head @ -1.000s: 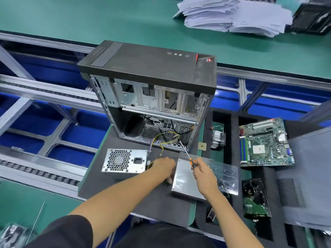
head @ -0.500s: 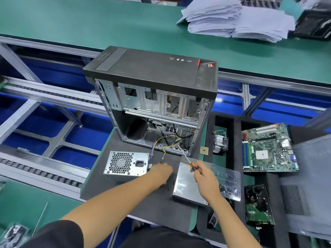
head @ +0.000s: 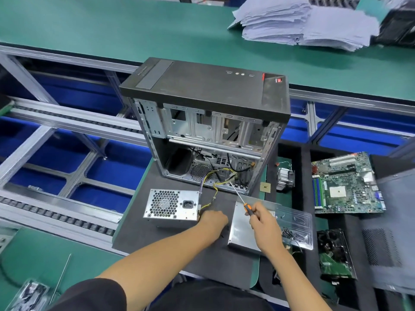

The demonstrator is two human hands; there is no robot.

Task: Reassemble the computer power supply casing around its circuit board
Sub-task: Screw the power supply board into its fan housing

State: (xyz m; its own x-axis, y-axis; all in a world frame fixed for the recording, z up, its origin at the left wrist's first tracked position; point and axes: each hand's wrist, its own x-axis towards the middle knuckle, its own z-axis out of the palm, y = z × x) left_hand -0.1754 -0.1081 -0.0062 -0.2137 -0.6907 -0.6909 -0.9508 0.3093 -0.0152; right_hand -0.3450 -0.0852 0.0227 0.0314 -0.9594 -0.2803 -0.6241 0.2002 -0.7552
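Two bare hands work over a dark foam mat (head: 179, 248) in the single head view. The right hand (head: 266, 227) is curled round the orange-and-black handle of a screwdriver (head: 241, 199), whose thin shaft slants up and left toward the open mouth of the computer tower (head: 208, 122). This hand hovers above a flat silver casing cover (head: 242, 232), which lies with its near edge close to the mat's front border. The left hand (head: 212, 221) rests knuckles-up on the mat between the cover and the power supply body (head: 171, 206); its fingers are tucked under, so I cannot tell whether it grips anything. The power supply body stands on the mat just left of that hand, its fan grille and socket face toward the camera. A bundle of wires (head: 213, 182) runs from its right side into the tower behind. A clear plastic tray (head: 296, 227) lies touching the cover's right edge. Beyond it, black foam compartments hold a motherboard (head: 345, 182), a heatsink (head: 285, 178) and a small green card (head: 334, 257). Open mat shows in front of the power supply body and the left forearm. Left of the mat, a roller rail (head: 56, 218) runs along the bench edge. Stacked papers (head: 303, 21) sit on the far green table (head: 112, 25).
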